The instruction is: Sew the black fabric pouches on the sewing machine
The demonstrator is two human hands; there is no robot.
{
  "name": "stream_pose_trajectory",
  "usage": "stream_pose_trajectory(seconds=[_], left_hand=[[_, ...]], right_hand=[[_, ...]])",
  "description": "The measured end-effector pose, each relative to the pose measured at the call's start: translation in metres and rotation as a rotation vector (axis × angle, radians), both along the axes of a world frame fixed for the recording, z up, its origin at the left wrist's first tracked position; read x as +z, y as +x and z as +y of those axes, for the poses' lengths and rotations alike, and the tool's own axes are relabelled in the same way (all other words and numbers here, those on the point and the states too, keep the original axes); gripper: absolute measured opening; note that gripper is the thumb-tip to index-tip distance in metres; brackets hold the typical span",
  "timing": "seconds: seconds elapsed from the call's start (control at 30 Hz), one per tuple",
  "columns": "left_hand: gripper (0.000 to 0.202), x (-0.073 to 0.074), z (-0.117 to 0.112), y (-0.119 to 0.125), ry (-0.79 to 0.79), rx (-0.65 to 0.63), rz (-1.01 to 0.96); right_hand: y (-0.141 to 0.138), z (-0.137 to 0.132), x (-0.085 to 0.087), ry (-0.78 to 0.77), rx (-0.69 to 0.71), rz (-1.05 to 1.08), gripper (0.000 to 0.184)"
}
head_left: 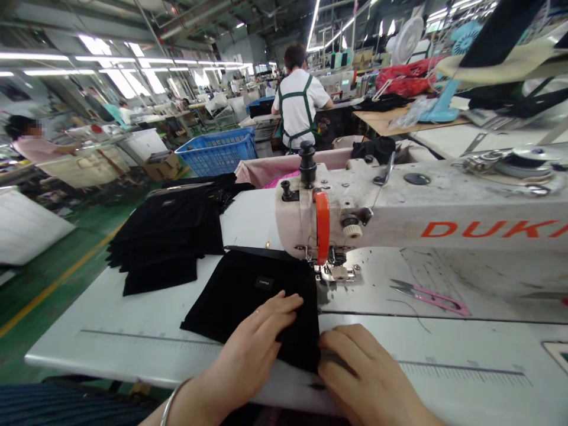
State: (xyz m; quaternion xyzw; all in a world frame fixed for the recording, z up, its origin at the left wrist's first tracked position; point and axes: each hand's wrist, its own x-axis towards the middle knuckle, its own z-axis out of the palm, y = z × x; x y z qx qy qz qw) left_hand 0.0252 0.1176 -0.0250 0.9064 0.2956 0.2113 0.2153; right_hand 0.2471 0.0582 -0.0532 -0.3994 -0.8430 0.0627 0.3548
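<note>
A black fabric piece [248, 273] with a small dark label lies on the sewing machine table, its right edge beside the presser foot [335, 272]. Flat on its lower part rests my left hand [261, 337], fingers stretched out. My right hand [355, 361] has its fingers bent and closed at the near right corner of the same piece, gripping its edge; the fingertips are partly hidden. Over the fabric's far right corner stands the head of the sewing machine [302, 207], with an orange guard [323, 228].
A stack of black fabric pieces [173, 219] sits at the table's left end. Pink thread snips [439, 300] lie right of the needle area, near a loose thread. Beyond the table are a blue basket [217, 154], a pink-lined bin [261, 168] and a seated person [299, 106].
</note>
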Motion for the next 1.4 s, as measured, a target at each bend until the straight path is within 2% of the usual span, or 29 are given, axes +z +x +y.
stream_pose_trajectory(seconds=[0.07,0.13,0.3,0.43,0.5,0.6,0.73,0.87,1.03,1.13,1.27,1.4], left_hand=[[0.049,0.005,0.001,0.005,0.108,-0.117,0.108],[0.052,0.008,0.000,0.010,0.172,-0.177,0.206],[0.046,0.013,0.000,0.021,0.181,-0.180,0.305],[0.068,0.015,0.004,0.026,0.141,-0.167,0.420],[0.067,0.013,0.006,0.026,0.119,-0.188,0.453],[0.062,0.011,0.007,0.024,0.097,-0.193,0.434],[0.061,0.007,0.008,0.023,0.107,-0.187,0.382],[0.061,0.002,0.018,0.026,0.142,-0.192,0.355],[0.065,-0.003,0.032,0.026,0.171,-0.183,0.346],[0.065,-0.005,0.034,0.024,0.178,-0.185,0.315],[0.045,-0.004,0.028,0.019,0.230,-0.208,0.127],[0.030,-0.001,0.020,0.017,0.248,-0.272,0.004]], right_hand=[[0.002,-0.001,0.001,-0.017,-0.023,-0.005,0.024],[0.003,-0.002,0.000,-0.020,-0.003,-0.023,0.026],[0.001,0.001,-0.005,0.057,0.041,0.009,0.032],[-0.001,0.005,-0.007,0.111,0.007,0.018,0.029],[0.000,0.006,-0.006,0.129,0.002,0.008,0.030],[0.001,0.008,-0.003,0.193,0.020,-0.007,0.033],[0.002,0.012,-0.002,0.204,0.036,-0.004,0.036],[0.005,0.017,-0.003,0.141,0.053,-0.056,0.036],[0.007,0.024,-0.002,0.044,0.055,-0.132,0.022],[0.006,0.025,-0.002,0.027,0.048,-0.125,0.025],[0.005,0.022,-0.005,0.080,0.069,-0.057,0.031],[0.008,0.017,-0.006,-0.006,0.086,-0.070,0.025]])
